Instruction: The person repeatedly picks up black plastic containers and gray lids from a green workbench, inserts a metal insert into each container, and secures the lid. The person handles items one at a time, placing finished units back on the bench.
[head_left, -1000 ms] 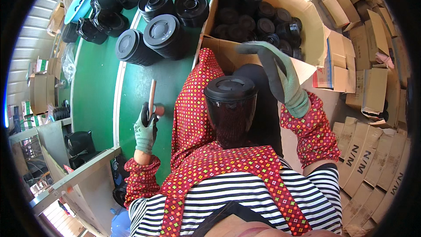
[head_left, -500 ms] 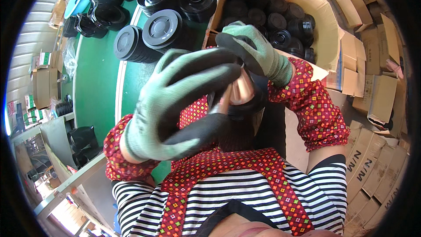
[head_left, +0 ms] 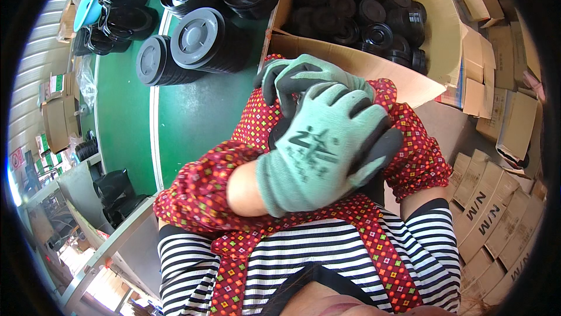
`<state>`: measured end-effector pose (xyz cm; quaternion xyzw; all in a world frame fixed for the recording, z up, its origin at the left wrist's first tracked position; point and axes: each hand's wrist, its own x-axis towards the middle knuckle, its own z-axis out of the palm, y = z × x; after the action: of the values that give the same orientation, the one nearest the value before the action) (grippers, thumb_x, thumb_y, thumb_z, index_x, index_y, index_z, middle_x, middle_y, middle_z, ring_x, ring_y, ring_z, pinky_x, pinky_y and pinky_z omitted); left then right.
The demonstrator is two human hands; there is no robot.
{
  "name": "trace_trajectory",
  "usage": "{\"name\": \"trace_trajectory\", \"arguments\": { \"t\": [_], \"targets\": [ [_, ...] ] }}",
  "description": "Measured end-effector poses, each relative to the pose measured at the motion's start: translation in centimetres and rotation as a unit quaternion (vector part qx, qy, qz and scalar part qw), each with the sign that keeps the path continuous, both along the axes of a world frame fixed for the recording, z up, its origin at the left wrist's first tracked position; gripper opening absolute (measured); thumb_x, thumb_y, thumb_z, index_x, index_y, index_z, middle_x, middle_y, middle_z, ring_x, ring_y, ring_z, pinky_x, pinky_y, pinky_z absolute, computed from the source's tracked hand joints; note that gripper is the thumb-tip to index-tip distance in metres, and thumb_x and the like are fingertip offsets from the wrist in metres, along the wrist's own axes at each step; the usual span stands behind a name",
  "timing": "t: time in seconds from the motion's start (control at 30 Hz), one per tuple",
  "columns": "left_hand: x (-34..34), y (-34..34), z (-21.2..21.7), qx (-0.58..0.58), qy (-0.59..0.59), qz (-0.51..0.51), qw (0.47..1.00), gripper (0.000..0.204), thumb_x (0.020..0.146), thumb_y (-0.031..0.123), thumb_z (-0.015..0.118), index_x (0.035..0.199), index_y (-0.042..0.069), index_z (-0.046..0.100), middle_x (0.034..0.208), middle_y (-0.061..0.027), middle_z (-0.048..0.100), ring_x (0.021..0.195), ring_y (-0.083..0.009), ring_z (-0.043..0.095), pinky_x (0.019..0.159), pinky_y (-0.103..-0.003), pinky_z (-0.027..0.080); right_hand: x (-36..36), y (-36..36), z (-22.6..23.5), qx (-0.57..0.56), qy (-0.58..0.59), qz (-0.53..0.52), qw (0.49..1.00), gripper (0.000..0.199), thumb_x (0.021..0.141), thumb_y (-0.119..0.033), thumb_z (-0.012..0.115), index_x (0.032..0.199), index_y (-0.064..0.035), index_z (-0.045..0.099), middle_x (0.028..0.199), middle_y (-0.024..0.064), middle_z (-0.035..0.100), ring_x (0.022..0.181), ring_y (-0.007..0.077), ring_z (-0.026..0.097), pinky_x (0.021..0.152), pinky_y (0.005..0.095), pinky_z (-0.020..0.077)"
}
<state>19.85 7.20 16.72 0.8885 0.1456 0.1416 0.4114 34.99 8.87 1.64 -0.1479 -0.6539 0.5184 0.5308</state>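
Both hands wear knitted work gloves in pale green with dark grey coated fingers and palms. The left hand (head_left: 318, 152) glove carries a dark printed logo on its back; the right hand (head_left: 310, 76) glove matches it. Red patterned sleeve covers (head_left: 198, 190) with small multicoloured squares run up the forearms, over a black-and-white striped shirt (head_left: 304, 263) and matching red apron straps.

Your single head camera looks steeply down from your forehead, very close to your gloved left hand (head_left: 327, 146) filling the centre; the green table (head_left: 193, 117) lies far left, the cardboard box (head_left: 374, 68) far right
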Motion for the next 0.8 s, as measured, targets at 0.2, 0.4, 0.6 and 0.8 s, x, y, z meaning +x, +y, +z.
{"name": "trace_trajectory", "arguments": {
  "t": [0.2, 0.4, 0.6, 0.8],
  "targets": [
    [-1.8, 0.2, -1.0, -0.064, -0.085, -0.069, 0.992, 0.042, 0.083, 0.026, 0.076, 0.121, 0.008, 0.071, 0.117, -0.0155, 0.062, 0.113, -0.0389, 0.058, 0.107, -0.054, 0.04, -0.5, -2.8, 1.2, -0.009, -0.06, -0.101, 0.993, 0.026, 0.107, -0.022, 0.058, 0.117, 0.0, 0.065, 0.125, 0.0164, 0.065, 0.131, 0.0336, 0.06, 0.113, 0.048, 0.0439],
    [-3.1, 0.9, -0.9, -0.071, -0.102, -0.139, 0.982, 0.042, 0.087, 0.03, 0.069, 0.124, 0.012, 0.071, 0.126, -0.01, 0.063, 0.12, -0.0357, 0.055, 0.118, -0.058, 0.033, -0.7, -2.0, 2.1, -0.059, -0.182, -0.094, 0.977, 0.037, 0.105, -0.03, 0.056, 0.083, -0.0031, 0.068, 0.095, 0.01, 0.071, 0.139, 0.035, 0.055, 0.122, 0.0538, 0.0302],
    [-0.9, 2.0, 1.1, -0.077, -0.011, -0.159, 0.984, 0.046, 0.082, 0.033, 0.073, 0.121, 0.009, 0.071, 0.117, -0.0144, 0.066, 0.111, -0.0343, 0.063, 0.1, -0.048, 0.051, -0.9, -1.1, -0.6, 0.04, -0.129, -0.098, 0.986, 0.025, 0.097, -0.019, 0.074, 0.116, -0.0022, 0.071, 0.119, 0.014, 0.07, 0.129, 0.0388, 0.06, 0.115, 0.0519, 0.0444],
    [-1.4, 2.5, -0.2, -0.071, -0.077, -0.201, 0.974, 0.034, 0.076, 0.041, 0.067, 0.095, 0.013, 0.072, 0.097, -0.0061, 0.067, 0.087, -0.0283, 0.066, 0.079, -0.042, 0.053, -1.8, -3.7, 0.4, 0.121, -0.146, -0.258, 0.947, 0.035, 0.09, -0.011, 0.08, 0.123, -0.0035, 0.072, 0.123, 0.0128, 0.065, 0.124, 0.04, 0.061, 0.109, 0.0535, 0.0504]
  ]
}}
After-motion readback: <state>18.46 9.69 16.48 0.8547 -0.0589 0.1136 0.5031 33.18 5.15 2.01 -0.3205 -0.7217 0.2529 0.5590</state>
